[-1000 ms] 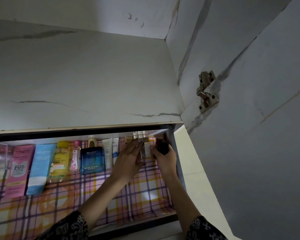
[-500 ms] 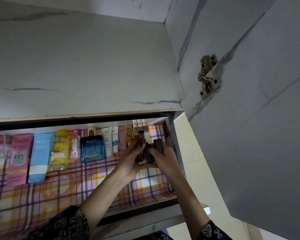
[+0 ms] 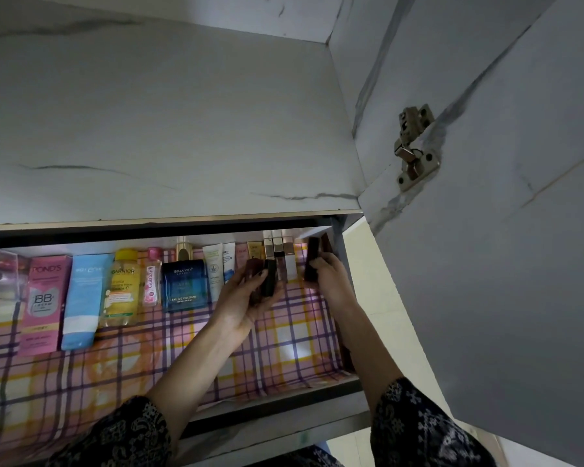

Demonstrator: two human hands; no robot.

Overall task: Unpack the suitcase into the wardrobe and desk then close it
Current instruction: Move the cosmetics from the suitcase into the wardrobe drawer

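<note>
Holding dark tubes (image 3: 265, 278) in the left hand (image 3: 243, 305); pinching another tube (image 3: 312, 262) in the right hand (image 3: 329, 276), over the checked shelf (image 3: 115, 372).

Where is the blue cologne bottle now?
Head view, mid-shelf: the cologne bottle stands between the pink bottle and a white tube, just left of the left hand.

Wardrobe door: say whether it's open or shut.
Open. The door stands swung out on the right, its hinge exposed, and the lined shelf inside shows.
</note>
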